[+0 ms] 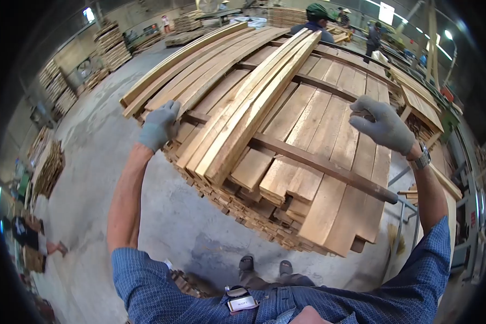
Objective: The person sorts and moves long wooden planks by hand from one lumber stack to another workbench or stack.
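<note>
My left hand (161, 127), in a grey glove, is at the near end of a wooden board (221, 73) on the left part of the stack. Its fingers are curled round that end; the underside of the grip is hidden. My right hand (384, 125), also gloved, hovers over the right side of the stack, fingers bent and apart, holding nothing. Between my hands, several long pale boards (254, 102) lie together on top. Dark crosswise spacer strips (324, 167) rest over a layer of flat boards (337, 135).
A person in a green cap (317, 13) is at the stack's far end. More lumber (421, 105) sits on the right beside a metal frame (402, 216). Timber piles (112, 46) line the left wall. Another person (35, 236) is at the far left.
</note>
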Demonstrator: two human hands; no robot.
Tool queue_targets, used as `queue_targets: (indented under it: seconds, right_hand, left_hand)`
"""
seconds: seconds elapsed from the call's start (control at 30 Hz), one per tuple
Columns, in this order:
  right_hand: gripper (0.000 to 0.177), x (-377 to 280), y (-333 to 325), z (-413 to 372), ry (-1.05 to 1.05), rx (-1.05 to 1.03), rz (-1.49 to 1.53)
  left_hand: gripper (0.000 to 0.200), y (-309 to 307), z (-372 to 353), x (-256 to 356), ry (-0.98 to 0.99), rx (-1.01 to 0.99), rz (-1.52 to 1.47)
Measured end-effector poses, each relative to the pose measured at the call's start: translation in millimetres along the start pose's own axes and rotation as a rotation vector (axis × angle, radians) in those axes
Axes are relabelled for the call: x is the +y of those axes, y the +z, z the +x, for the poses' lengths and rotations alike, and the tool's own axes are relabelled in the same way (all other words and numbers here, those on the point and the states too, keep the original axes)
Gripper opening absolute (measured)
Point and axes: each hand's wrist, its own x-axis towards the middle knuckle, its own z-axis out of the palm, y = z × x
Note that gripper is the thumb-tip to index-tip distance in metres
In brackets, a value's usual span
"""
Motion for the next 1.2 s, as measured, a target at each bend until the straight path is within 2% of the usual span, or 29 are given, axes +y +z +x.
queue_targets:
  seconds: [0.07, 0.1, 0.2, 0.23, 0.37, 0.5, 0.53, 0.57, 0.77, 0.83, 0.9, 1.03, 1.13, 1.2]
  right_hand:
    - [0.030, -8.5, 4.4, 5.0, 0.012, 0.033, 0.013]
    - [0.030, -18.7, 6.6, 7.5, 0.057, 0.038, 0.040]
    - [0.023, -38.2, 24.0, 22.3, 0.041, 0.101, 0.082]
    - [0.027, -47.4, 27.3, 28.2, 0.053, 0.055, 0.129]
    - [0.028, -61.8, 58.4, 61.7, 0.030, 0.041, 0.122]
    - [0.037, -62.3, 81.3, 99.2, 0.137, 0.068, 0.104]
    - [0.040, -61.3, 85.3, 107.9, 0.145, 0.080, 0.113]
    - [0.043, -60.8, 88.1, 116.7, 0.150, 0.095, 0.121]
    - [0.046, -60.7, 104.6, 154.6, 0.394, 0.102, 0.153]
    - [0.054, -56.9, 112.1, 162.0, 0.408, 0.165, 0.153]
    - [0.060, -53.2, 117.9, 169.8, 0.428, 0.209, 0.152]
    - [0.059, -51.1, 126.7, 178.9, 0.456, 0.214, 0.070]
    - [0.058, -44.3, 132.8, 183.1, 0.409, 0.258, 0.016]
    - [0.057, -46.4, 129.6, 183.0, 0.460, 0.206, 0.057]
  left_hand:
    - [0.031, -12.0, -0.4, 5.1, -0.006, 0.093, -0.232]
    - [0.036, -14.1, -0.5, 8.1, -0.063, 0.160, -0.448]
    - [0.031, -38.5, -12.7, 23.6, -0.251, 0.076, -0.986]
    - [0.029, -37.0, -19.0, 25.4, -0.249, 0.116, -1.059]
    - [0.032, -25.8, -51.8, 27.6, -0.326, 0.180, -1.260]
    - [0.035, -24.3, -71.1, 42.1, -0.362, 0.135, -1.268]
    - [0.036, -25.5, -73.5, 46.0, -0.355, 0.098, -1.215]
    - [0.039, -24.0, -74.1, 52.1, -0.328, 0.144, -1.235]
    - [0.038, -33.4, -75.4, 63.3, -0.176, 0.168, -1.245]
    - [0.037, -34.5, -75.2, 59.9, -0.139, 0.161, -1.249]
    - [0.036, -33.1, -76.9, 55.2, -0.177, 0.124, -1.306]
    - [0.036, -31.3, -79.7, 39.8, -0.339, 0.048, -1.416]
    - [0.036, -21.9, -80.5, 25.8, -0.586, -0.042, -1.863]
    - [0.034, -18.4, -79.8, 20.6, -0.660, -0.070, -1.934]
